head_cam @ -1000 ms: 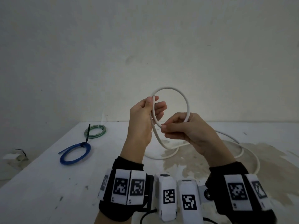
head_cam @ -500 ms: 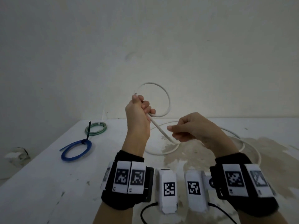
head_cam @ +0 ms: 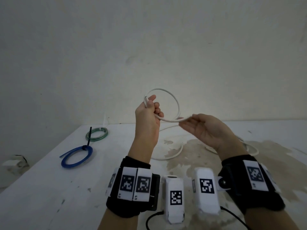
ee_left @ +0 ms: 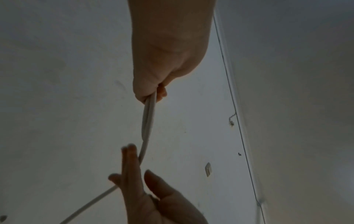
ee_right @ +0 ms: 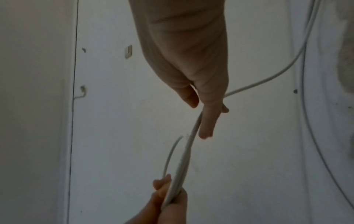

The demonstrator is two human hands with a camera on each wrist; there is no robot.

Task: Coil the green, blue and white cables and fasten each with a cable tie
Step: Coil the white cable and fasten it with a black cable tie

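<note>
The white cable forms one loop in the air above the table. My left hand grips the loop where its strands meet, with the cable end sticking up past the thumb. My right hand is palm up with straight fingers, and the cable lies across its fingertips. In the left wrist view the cable runs from my left fist down to the right hand's fingers. The slack of the cable lies on the table. The blue coil and green coil lie at the left, with a black cable tie on the blue one.
The white table has a brown stained patch under my hands. A bare wall stands right behind it. The table's left edge drops off near a small white object on the floor.
My right hand has let go of its pinch, turned palm up and moved right under the cable. My left hand has turned, and the loop now hangs wider to its right.
</note>
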